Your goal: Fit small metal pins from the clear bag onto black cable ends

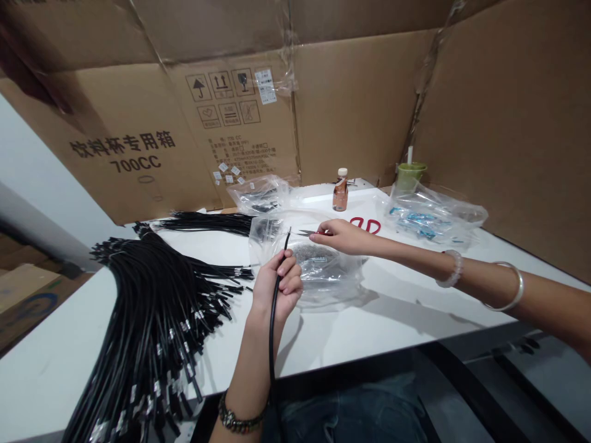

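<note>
My left hand (279,286) is closed around a black cable (273,326). The cable's tip, with a short thin end showing, points up above my fingers, and its length hangs down along my forearm. Just right of that tip, my right hand (339,235) grips small scissors (305,233), their pointed metal blades aimed left toward the cable without visibly touching it. A bit of red shows between my right fingers. Behind my right wrist are red scissor loops (365,226); whether they belong to a second pair I cannot tell.
A large heap of black cables (152,307) covers the table's left side, with another bundle (207,223) behind. Clear plastic bags (332,277) lie under my hands and farther back. A small bottle (340,191) and a green cup (410,176) stand before cardboard walls (360,98).
</note>
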### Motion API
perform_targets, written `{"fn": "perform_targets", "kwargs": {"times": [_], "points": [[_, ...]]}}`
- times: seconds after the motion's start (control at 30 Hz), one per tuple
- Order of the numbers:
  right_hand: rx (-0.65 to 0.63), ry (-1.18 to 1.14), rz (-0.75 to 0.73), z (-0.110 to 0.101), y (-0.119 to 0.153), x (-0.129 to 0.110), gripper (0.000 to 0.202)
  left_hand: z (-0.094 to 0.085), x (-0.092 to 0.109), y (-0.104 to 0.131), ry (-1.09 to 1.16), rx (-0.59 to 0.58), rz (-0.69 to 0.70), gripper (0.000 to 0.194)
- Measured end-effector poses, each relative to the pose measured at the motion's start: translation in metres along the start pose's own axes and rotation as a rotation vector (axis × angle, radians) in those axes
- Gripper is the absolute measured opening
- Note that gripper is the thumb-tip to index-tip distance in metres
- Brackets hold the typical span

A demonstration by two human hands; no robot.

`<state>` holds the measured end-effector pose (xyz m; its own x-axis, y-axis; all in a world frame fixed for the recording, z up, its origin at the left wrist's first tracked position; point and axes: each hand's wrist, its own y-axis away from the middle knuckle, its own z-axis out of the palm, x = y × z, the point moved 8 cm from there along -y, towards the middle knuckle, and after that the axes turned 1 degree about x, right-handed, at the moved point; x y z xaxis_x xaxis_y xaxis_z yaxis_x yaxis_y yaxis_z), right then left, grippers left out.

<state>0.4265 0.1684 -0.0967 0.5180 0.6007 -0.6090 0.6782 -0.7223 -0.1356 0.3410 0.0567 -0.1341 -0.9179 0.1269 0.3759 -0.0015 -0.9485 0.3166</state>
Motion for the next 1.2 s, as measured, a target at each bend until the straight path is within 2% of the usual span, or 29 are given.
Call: {"fn": "perform_targets", "kwargs": {"times": [0.47, 0.83, 1.03, 1.2], "points": [[-0.1, -0.052, 0.002, 0.014, -0.022, 0.008, 0.049, 0.001, -0.011, -0.003, 0.0, 0.006, -0.05, 0.036], [-0.16, 0.072, 0.006, 0.016, -0.027, 0.012, 0.04, 0.0, -0.014, -0.005, -0.018, 0.026, -0.078, 0.037], [-0.114, 0.143, 0.037, 0.01, -0.028, 0.01, 0.035, -0.005, -0.012, -0.015, -0.015, 0.05, -0.094, 0.03], [-0.073, 0.088, 0.043, 0.004, -0.023, 0.006, 0.041, 0.004, -0.003, -0.019, -0.046, 0.032, -0.08, 0.04]]}}
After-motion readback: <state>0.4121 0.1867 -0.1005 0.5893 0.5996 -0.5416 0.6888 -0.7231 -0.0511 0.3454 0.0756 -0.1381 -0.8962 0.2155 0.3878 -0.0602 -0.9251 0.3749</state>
